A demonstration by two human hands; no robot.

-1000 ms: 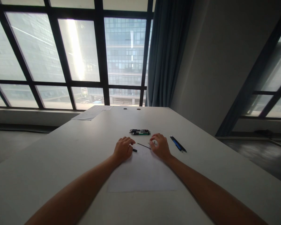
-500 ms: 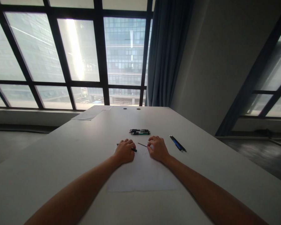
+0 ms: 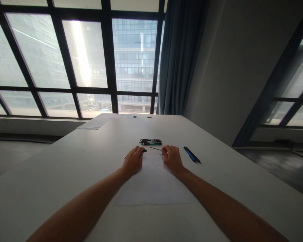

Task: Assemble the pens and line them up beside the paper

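My left hand (image 3: 133,159) is closed round a black pen barrel (image 3: 144,151), and its thin tip sticks out on the far left of the fingers. Pinched in my right hand (image 3: 172,158) is a thin dark stick that looks like a pen refill (image 3: 155,148), pointing left toward the other hand. A small gap separates the two pieces. Something small and pale shows under the right fingertips, too blurred to name. Both hands are over the upper part of a white paper sheet (image 3: 154,188), which carries faint marks.
Several pens (image 3: 151,143) lie in a bundle just beyond my hands. To the right, two pens, one blue and one black (image 3: 192,155), lie side by side. More papers (image 3: 96,122) rest at the white table's (image 3: 91,151) far left edge.
Both hands have moved slightly forward, away from me. The barrel and the refill have gone with them, the refill now close to the pen bundle.
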